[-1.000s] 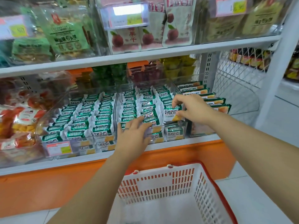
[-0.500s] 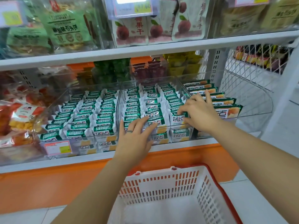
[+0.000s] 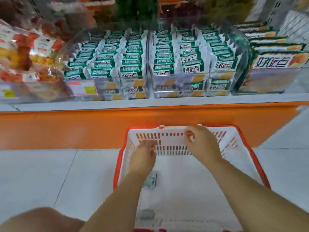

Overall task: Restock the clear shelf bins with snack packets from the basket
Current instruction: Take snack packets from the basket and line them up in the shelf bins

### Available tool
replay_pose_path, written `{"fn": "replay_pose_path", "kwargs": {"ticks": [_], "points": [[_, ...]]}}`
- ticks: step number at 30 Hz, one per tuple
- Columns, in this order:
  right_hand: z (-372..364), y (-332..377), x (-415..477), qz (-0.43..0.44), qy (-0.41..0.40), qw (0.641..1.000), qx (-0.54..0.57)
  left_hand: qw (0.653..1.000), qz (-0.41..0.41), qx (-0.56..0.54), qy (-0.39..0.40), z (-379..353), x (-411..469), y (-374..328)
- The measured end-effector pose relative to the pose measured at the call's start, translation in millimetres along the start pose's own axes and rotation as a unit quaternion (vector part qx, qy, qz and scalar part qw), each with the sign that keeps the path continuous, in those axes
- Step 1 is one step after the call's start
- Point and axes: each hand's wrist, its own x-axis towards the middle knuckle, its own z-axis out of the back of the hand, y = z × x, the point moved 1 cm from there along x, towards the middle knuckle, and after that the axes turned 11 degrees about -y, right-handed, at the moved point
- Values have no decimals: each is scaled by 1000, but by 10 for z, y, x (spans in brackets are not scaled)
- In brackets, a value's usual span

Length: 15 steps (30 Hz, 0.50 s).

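Fingers curl: left hand, right hand over one basket.

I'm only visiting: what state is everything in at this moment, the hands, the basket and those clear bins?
left hand: over the basket, fingers loosely curled, holding nothing.
right hand: over the basket, loosely curled, nothing seen in it.
basket: on the floor, nearly empty.
small packets: two, lying inside the basket.
left clear bin: full of upright green-white packets.
right clear bin: full likewise.
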Motion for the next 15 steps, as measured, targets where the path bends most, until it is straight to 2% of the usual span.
{"fn": "replay_pose_path", "kwargs": {"ticks": [4,9,12,15], "points": [[-653,-222,-159,-109,187,976,3,978,106,52,172,-530,-104,589],[-1190,-536,-397,-191,375,907,2,956,97,111,254,-1117,-137,887],[-1348,-687,-473,-212,417,884,1,944,113,130,282,-1378,-178,949],[-1418,-753,-488,-227,421,878,7,941,116,179,261,-1485,-194,901]]}}
